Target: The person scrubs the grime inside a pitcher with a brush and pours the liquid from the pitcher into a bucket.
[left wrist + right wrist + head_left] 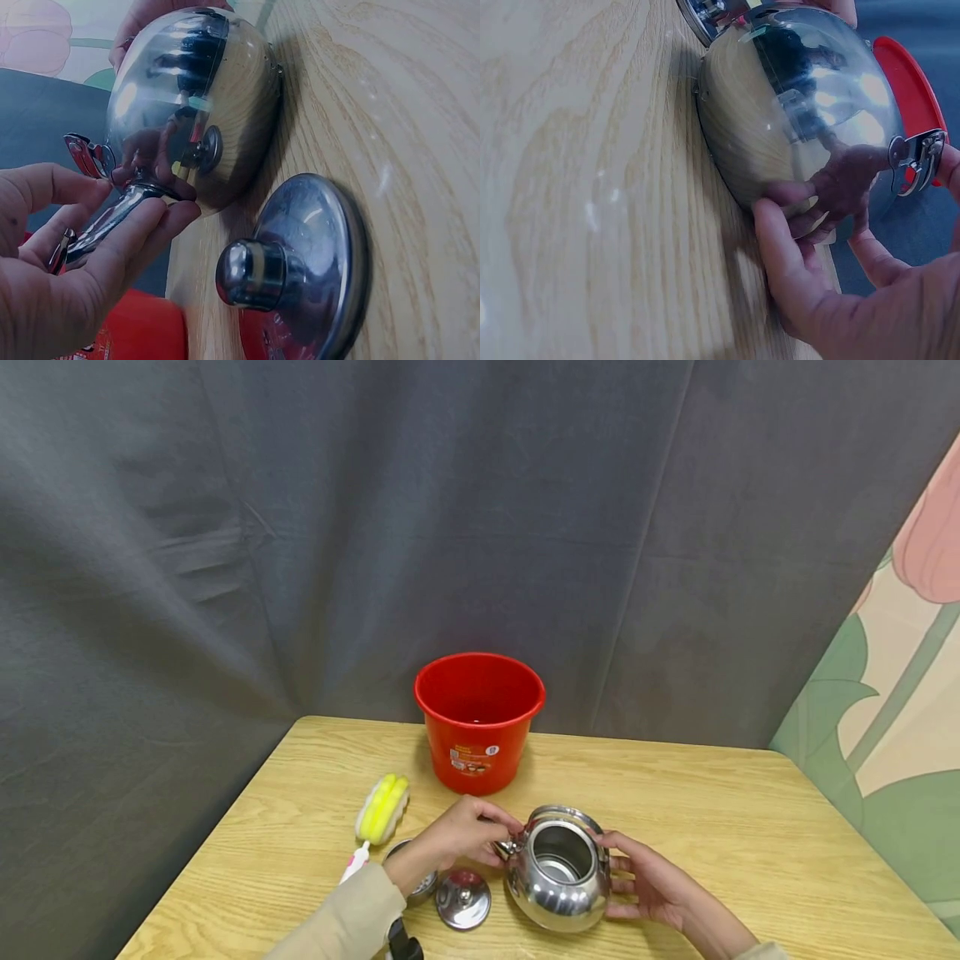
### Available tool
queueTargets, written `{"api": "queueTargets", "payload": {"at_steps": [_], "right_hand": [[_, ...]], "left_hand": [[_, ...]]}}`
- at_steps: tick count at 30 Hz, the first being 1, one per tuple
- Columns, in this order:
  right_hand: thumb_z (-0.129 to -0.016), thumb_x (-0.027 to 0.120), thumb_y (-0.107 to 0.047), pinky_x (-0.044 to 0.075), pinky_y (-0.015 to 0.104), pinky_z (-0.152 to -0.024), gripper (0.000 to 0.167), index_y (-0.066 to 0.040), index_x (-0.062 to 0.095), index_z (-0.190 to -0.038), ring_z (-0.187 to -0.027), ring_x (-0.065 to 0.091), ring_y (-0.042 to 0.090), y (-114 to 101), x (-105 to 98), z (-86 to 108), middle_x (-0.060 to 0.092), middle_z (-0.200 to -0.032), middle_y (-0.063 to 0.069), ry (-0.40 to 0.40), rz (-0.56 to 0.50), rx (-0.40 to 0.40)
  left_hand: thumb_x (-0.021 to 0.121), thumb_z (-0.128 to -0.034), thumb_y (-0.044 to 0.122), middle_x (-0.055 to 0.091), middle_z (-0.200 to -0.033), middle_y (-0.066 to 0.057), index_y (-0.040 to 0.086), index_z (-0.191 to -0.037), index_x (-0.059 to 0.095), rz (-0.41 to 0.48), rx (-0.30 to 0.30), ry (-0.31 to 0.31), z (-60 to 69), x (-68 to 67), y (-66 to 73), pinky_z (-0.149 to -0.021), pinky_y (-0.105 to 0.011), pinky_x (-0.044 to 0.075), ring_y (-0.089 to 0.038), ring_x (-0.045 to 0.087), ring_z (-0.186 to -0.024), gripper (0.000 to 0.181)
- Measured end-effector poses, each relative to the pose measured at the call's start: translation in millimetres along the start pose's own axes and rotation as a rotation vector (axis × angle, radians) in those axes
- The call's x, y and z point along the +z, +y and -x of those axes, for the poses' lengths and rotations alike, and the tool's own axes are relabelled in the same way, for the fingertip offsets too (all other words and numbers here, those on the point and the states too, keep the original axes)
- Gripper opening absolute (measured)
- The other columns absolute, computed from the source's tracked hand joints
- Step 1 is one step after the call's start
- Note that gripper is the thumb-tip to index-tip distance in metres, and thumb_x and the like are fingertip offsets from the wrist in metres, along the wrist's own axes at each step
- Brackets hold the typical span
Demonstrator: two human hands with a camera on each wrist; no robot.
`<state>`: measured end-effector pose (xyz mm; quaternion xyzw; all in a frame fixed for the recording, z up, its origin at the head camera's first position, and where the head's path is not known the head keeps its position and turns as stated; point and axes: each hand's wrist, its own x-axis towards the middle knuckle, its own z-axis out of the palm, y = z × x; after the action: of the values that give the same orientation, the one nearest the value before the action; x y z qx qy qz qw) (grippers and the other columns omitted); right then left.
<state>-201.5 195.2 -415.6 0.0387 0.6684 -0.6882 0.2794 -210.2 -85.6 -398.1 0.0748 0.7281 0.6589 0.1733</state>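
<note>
A shiny steel kettle (558, 893) with its top uncovered is between both hands, low over the table; I cannot tell whether its base touches. My left hand (468, 835) grips the spout (124, 217), fingers curled around it in the left wrist view. On the opposite side, my right hand (648, 881) holds the round body, its fingers spread along the wall and a finger near the handle's hinge (919, 157). The handle (566, 812) lies folded behind the opening. Left of the kettle, the round lid (463, 902) rests knob up on the table.
A red bucket (480, 760) stands at the back of the wooden table (675, 793). To the left lies a yellow and white sponge brush (382, 810) with a white handle. A round metal piece (427, 887) is partly covered by my left forearm.
</note>
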Motion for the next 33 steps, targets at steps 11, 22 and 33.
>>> {"api": "queueTargets", "payload": {"at_steps": [11,22,33], "right_hand": [[-0.093,0.054,-0.039,0.052,0.042,-0.08,0.061,-0.005,0.035,-0.139,-0.098,0.057,0.024,0.4,-1.9,-1.8,0.051,-0.114,0.01,-0.001,0.047,-0.066],[-0.095,0.058,-0.029,0.05,0.041,-0.082,0.051,0.002,0.047,-0.134,-0.098,0.054,0.024,-18.8,-5.8,2.8,0.058,-0.11,0.004,-0.006,0.222,-0.215],[-0.099,0.054,-0.024,0.047,0.041,-0.083,0.034,-0.003,0.055,-0.126,-0.102,0.058,0.021,-41.2,-19.0,8.1,0.061,-0.112,0.003,0.036,0.257,-0.366]], "left_hand": [[0.057,-0.0846,-0.008,0.066,-0.097,-0.011,-0.006,-0.11,0.068,-0.002,0.018,-0.024,-1.0,-5.3,-1.9,-0.062,-0.039,0.058,-0.026,0.067,-0.071,0.028],[0.06,-0.0811,-0.004,0.067,-0.09,-0.008,-0.005,-0.106,0.07,-0.155,0.06,-0.009,-0.7,-11.6,0.3,-0.064,-0.039,0.058,-0.025,0.068,-0.07,0.027],[0.067,-0.0859,0.009,0.07,-0.097,-0.008,0.002,-0.106,0.071,-0.444,0.277,0.076,5.5,-31.7,15.9,-0.083,-0.033,0.052,-0.018,0.065,-0.09,0.021]]}}
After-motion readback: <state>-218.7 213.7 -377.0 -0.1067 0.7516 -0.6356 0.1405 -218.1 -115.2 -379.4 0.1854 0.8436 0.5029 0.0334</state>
